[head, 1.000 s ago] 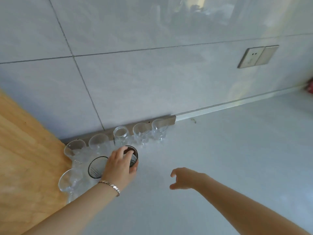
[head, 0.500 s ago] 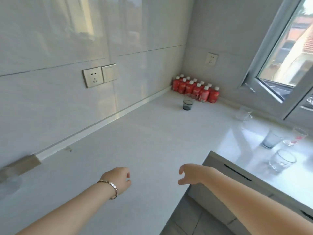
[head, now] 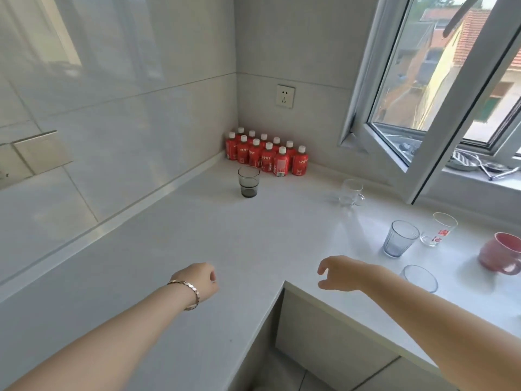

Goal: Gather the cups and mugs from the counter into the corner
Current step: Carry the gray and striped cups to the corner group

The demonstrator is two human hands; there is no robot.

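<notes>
A smoky grey glass (head: pixel 248 181) stands near the far corner of the white counter (head: pixel 197 249). A clear glass mug (head: pixel 350 192) sits to its right. Along the window side stand a bluish ribbed glass (head: pixel 399 242), a tall clear glass with red print (head: pixel 438 229), a pink mug (head: pixel 500 253) and a low clear glass (head: pixel 419 277). My left hand (head: pixel 200 280), bracelet at the wrist, hovers over the counter with fingers curled and nothing in it. My right hand (head: pixel 342 273) hangs open and empty, left of the low clear glass.
Several red bottles (head: pixel 266 155) fill the far corner under a wall socket (head: pixel 285 96). A window sash (head: pixel 423 114) swings inward over the right counter. Metal utensils (head: pixel 476 165) lie on the sill. The counter's inner edge (head: pixel 284 283) drops to the floor between my arms.
My left hand let go of the dark-rimmed glass beside the row of glasses. The view swung right to the far corner and window side, and both empty hands came along.
</notes>
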